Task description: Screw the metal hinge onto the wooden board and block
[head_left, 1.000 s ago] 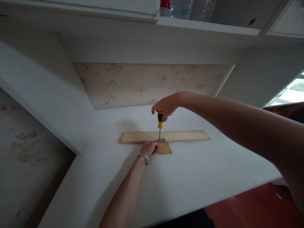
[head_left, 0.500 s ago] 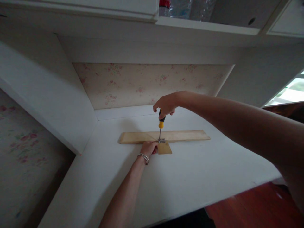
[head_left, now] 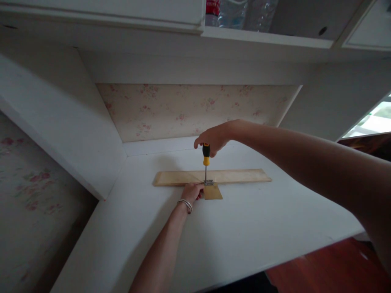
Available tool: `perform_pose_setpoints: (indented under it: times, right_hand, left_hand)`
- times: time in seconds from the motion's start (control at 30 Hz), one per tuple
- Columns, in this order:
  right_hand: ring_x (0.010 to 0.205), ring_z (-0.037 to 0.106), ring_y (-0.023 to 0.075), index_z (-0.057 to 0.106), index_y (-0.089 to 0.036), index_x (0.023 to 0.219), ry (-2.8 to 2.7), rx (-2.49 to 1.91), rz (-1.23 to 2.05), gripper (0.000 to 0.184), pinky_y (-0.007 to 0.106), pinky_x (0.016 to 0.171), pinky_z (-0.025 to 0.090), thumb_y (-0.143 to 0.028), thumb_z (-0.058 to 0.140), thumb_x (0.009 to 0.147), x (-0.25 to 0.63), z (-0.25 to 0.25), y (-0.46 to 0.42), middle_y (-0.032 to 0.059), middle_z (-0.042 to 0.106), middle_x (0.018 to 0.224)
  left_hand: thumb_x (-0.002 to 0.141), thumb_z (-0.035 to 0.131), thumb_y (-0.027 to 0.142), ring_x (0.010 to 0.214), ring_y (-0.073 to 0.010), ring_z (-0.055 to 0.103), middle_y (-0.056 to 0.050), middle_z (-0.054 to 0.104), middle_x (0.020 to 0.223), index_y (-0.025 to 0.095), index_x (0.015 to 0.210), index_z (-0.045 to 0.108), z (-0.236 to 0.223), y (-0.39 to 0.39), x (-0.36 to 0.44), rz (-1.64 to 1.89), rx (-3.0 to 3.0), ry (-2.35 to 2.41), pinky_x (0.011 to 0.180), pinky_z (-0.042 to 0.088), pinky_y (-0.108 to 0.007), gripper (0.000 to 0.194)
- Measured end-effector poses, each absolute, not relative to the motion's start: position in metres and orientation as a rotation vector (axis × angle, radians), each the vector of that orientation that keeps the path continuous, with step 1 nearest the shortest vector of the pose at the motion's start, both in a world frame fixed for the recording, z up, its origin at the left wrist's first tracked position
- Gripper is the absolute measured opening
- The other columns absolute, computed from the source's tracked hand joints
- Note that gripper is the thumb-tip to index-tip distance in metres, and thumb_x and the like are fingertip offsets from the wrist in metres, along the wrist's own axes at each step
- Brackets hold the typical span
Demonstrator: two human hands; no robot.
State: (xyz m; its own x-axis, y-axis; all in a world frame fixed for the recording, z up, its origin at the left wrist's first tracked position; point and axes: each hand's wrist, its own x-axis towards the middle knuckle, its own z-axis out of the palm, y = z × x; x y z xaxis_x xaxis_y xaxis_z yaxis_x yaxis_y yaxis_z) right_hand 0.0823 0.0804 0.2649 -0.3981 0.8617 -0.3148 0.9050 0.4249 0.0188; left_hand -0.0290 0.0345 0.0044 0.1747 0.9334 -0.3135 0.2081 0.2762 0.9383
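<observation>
Screwdriver (head_left: 206,150) step, apparently turning, on a metal fitting (head_left: 209,182) mid-frame.
Right grip (head_left: 215,137) clasps the handle; left grip's (head_left: 192,192) closure unclear; turning calls for steadiness.

This is looking like a room in a home: flowered wallpaper (head_left: 180,110) is showing behind a white desk (head_left: 259,224), a cupboard (head_left: 100,12) is hanging above, bottles (head_left: 232,16) are standing on a shelf (head_left: 265,37), and a reddish floor (head_left: 330,268) is showing below.

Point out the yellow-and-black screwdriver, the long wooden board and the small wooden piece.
Yellow-and-black screwdriver (head_left: 206,161): head view, yellow lower end of handle.
Long wooden board (head_left: 217,175): head view, top face near its middle.
Small wooden piece (head_left: 213,193): head view, middle of top face.
</observation>
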Motion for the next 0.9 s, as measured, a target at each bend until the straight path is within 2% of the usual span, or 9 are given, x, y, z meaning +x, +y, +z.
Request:
perform_pose_setpoints:
  times: [0.17, 0.23, 0.37, 0.47, 0.53, 0.63, 0.7, 0.8, 0.9]
  right_hand:
    - [0.065, 0.065, 0.0224, 0.055, -0.02, 0.126, 2.268, 1.48, -0.199, 0.054, 0.04, 0.066, 0.048, -0.05, 0.057, 0.081, 0.081, 0.268, 0.079, 0.0111, 0.069, 0.092]
    - [0.068, 0.065, 0.0222, 0.05, -0.022, 0.13, 2.28, 1.491, -0.19, 0.061, 0.039, 0.067, 0.048, -0.048, 0.063, 0.077, 0.081, 0.268, 0.079, 0.0112, 0.068, 0.099]
    - [0.075, 0.065, 0.0212, 0.049, -0.028, 0.131, 2.321, 1.382, -0.311, 0.07, 0.036, 0.07, 0.047, -0.025, 0.076, 0.066, 0.082, 0.268, 0.079, 0.0067, 0.067, 0.105]
    - [0.073, 0.066, 0.0243, 0.054, -0.023, 0.127, 2.261, 1.523, -0.294, 0.055, 0.04, 0.069, 0.047, -0.039, 0.068, 0.076, 0.082, 0.268, 0.08, 0.0092, 0.069, 0.095]
    - [0.073, 0.066, 0.0243, 0.055, -0.024, 0.127, 2.247, 1.58, -0.315, 0.056, 0.041, 0.069, 0.047, -0.048, 0.065, 0.077, 0.082, 0.267, 0.081, 0.0103, 0.069, 0.098]
    - [0.075, 0.065, 0.0208, 0.056, -0.027, 0.124, 2.326, 1.472, -0.437, 0.059, 0.038, 0.07, 0.047, -0.04, 0.074, 0.07, 0.084, 0.265, 0.081, 0.0078, 0.067, 0.106]
    - [0.073, 0.065, 0.0205, 0.061, -0.025, 0.117, 2.331, 1.442, -0.434, 0.052, 0.038, 0.07, 0.047, -0.035, 0.075, 0.069, 0.083, 0.264, 0.081, 0.0066, 0.069, 0.098]
    - [0.07, 0.065, 0.0236, 0.065, -0.021, 0.11, 2.247, 1.545, -0.272, 0.04, 0.042, 0.068, 0.047, -0.044, 0.065, 0.078, 0.082, 0.266, 0.078, 0.0082, 0.069, 0.084]
    - [0.074, 0.065, 0.0232, 0.06, -0.024, 0.119, 2.261, 1.547, -0.33, 0.047, 0.04, 0.068, 0.048, -0.047, 0.063, 0.078, 0.082, 0.268, 0.074, 0.0088, 0.069, 0.095]
  left_hand:
    - [0.072, 0.058, 0.025, 0.04, -0.0064, 0.041, 0.003, 0.051, 0.047, 0.013, 0.061, 0.063, 0.003, 0.036, -0.029, 0.733, 1.202, 1.309, 0.038, 0.028, -0.019, 0.017]
    - [0.072, 0.058, 0.026, 0.038, -0.0064, 0.04, 0.003, 0.049, 0.045, 0.013, 0.06, 0.063, 0.001, 0.037, -0.029, 0.729, 1.209, 1.311, 0.038, 0.027, -0.019, 0.018]
    - [0.072, 0.058, 0.027, 0.038, -0.0064, 0.039, 0.003, 0.048, 0.044, 0.014, 0.058, 0.061, -0.002, 0.038, -0.03, 0.723, 1.222, 1.314, 0.037, 0.025, -0.019, 0.02]
    - [0.072, 0.058, 0.025, 0.037, -0.0062, 0.039, 0.004, 0.047, 0.043, 0.014, 0.058, 0.061, -0.004, 0.039, -0.03, 0.719, 1.227, 1.316, 0.038, 0.024, -0.019, 0.019]
    - [0.072, 0.057, 0.026, 0.038, -0.0061, 0.039, 0.003, 0.049, 0.045, 0.014, 0.059, 0.062, -0.005, 0.04, -0.03, 0.722, 1.23, 1.311, 0.038, 0.024, -0.019, 0.018]
    - [0.072, 0.059, 0.028, 0.038, -0.0064, 0.039, 0.003, 0.051, 0.048, 0.014, 0.06, 0.063, -0.007, 0.041, -0.03, 0.728, 1.232, 1.303, 0.037, 0.024, -0.02, 0.019]
    - [0.071, 0.059, 0.029, 0.038, -0.0064, 0.039, 0.003, 0.051, 0.048, 0.014, 0.06, 0.063, -0.007, 0.041, -0.03, 0.728, 1.23, 1.302, 0.037, 0.024, -0.02, 0.019]
    - [0.071, 0.059, 0.028, 0.039, -0.0063, 0.04, 0.002, 0.053, 0.05, 0.014, 0.061, 0.064, -0.005, 0.04, -0.03, 0.734, 1.222, 1.303, 0.037, 0.024, -0.02, 0.018]
    - [0.07, 0.059, 0.027, 0.04, -0.0063, 0.041, 0.002, 0.053, 0.051, 0.013, 0.061, 0.063, -0.004, 0.039, -0.03, 0.74, 1.206, 1.307, 0.037, 0.025, -0.02, 0.017]
